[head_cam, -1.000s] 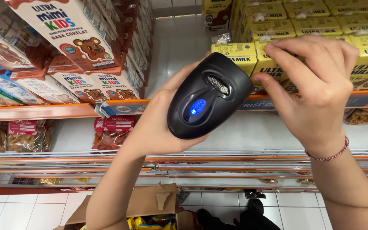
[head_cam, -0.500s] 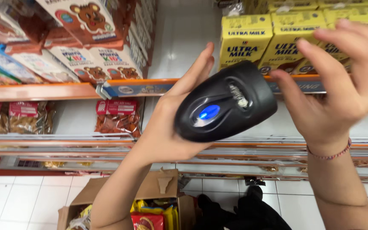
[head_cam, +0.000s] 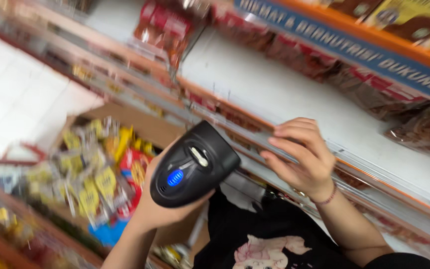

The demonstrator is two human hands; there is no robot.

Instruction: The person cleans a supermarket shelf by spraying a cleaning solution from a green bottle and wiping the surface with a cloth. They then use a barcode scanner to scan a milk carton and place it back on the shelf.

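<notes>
Presently, item one: a black handheld scanner (head_cam: 193, 165) with a blue light lit on its top, gripped in the left hand (head_cam: 162, 201), fingers wrapped under its body and closed around it, the unit held in mid-air before the person's chest and just short of the shelf edge (head_cam: 294, 162). Item two: the right hand (head_cam: 299, 157), fingers curled together and resting on the front rail of that white shelf, holding nothing; a thin bracelet (head_cam: 326, 199) sits at its wrist. Item three: brown and red snack bags (head_cam: 167, 25) lying at the back of the shelf, blurred. Item four: an open cardboard box (head_cam: 143, 127) on the floor below, filled with yellow and red packets (head_cam: 98, 182). Step in hand, by judgement: moving the scanner down to a lower shelf's rail. Next move would call for steadying the view and aiming the scanner's front squarely at a label on the rail.
</notes>
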